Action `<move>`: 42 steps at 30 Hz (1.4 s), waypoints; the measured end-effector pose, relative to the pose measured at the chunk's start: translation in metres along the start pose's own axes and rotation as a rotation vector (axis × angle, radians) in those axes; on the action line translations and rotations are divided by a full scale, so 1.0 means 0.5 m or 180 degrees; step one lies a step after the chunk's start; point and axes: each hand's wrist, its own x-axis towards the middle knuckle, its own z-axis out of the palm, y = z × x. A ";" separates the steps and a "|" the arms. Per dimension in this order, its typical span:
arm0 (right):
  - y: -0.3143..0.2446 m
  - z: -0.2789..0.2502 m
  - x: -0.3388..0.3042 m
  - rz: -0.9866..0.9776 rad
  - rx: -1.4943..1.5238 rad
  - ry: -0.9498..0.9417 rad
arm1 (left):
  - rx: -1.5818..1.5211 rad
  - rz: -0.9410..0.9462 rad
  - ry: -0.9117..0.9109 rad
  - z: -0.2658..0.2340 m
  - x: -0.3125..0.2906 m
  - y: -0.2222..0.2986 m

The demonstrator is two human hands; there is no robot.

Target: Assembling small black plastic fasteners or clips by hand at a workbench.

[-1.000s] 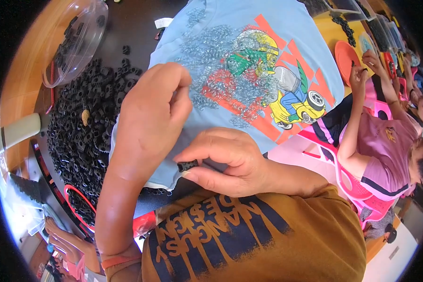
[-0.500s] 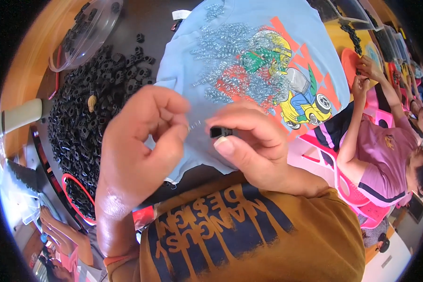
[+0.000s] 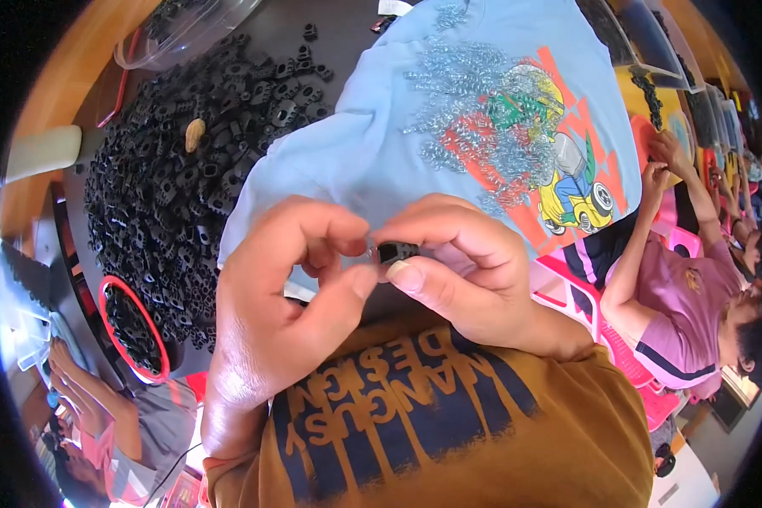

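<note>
One light-blue cloth garment with a cartoon print (image 3: 330,152) lies spread in front of the person, larger than the broad heap of small black plastic pieces (image 3: 157,203) to its left. Loose silvery wire springs (image 3: 457,72) form a scattered patch on the cloth. Near the lower edge of the garment the person's two bare hands face each other, just apart. The right hand (image 3: 474,262) has its thumb and forefinger closed on a small hollow black plastic piece (image 3: 398,251), its other fingers curled behind. The left hand (image 3: 284,275) holds its thumb and forefinger slightly parted, tips near the piece. Lying between the two hands, the piece turns its dark open end toward the left hand, its long axis running roughly left to right. Smallest is a thin silvery coil spring (image 3: 371,251) at that opening; whether the left fingertips grip it cannot be told.
</note>
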 end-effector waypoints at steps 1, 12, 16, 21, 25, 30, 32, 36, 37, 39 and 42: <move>0.001 0.000 0.003 -0.0109 -0.0076 -0.0073 | 0.0169 0.0223 -0.0014 -0.003 -0.003 -0.007; -0.003 0.017 0.005 0.0042 -0.0259 -0.0547 | 0.0582 0.0538 0.0635 0.000 -0.024 -0.010; 0.001 0.037 -0.002 0.0471 0.0284 0.0023 | 0.1009 0.1115 0.0678 -0.005 -0.024 -0.022; -0.005 0.035 0.002 0.0528 0.0368 -0.0061 | 0.0995 0.1165 0.0741 -0.013 -0.028 -0.022; -0.009 0.014 0.008 0.0442 -0.0042 -0.0447 | 0.0424 0.0771 0.0891 -0.017 -0.041 -0.025; -0.006 0.015 0.014 0.0153 -0.0194 -0.0555 | -0.0773 0.0046 0.0694 -0.022 -0.043 -0.004; -0.014 0.012 0.020 -0.0121 -0.0616 -0.0742 | -0.0746 0.0020 0.0558 -0.022 -0.042 -0.004; -0.010 0.011 0.023 -0.0307 -0.0758 -0.0770 | -0.0589 -0.0021 0.0522 -0.022 -0.044 -0.010; -0.009 0.011 0.023 -0.0363 -0.0886 -0.0783 | -0.0445 0.0009 0.0519 -0.023 -0.044 -0.010; -0.007 0.013 0.023 -0.0416 -0.1013 -0.0799 | -0.0182 0.0253 0.0471 -0.026 -0.041 -0.015; -0.002 0.019 0.024 -0.0600 -0.1018 -0.0624 | 0.0302 0.0602 0.0390 -0.031 -0.039 -0.015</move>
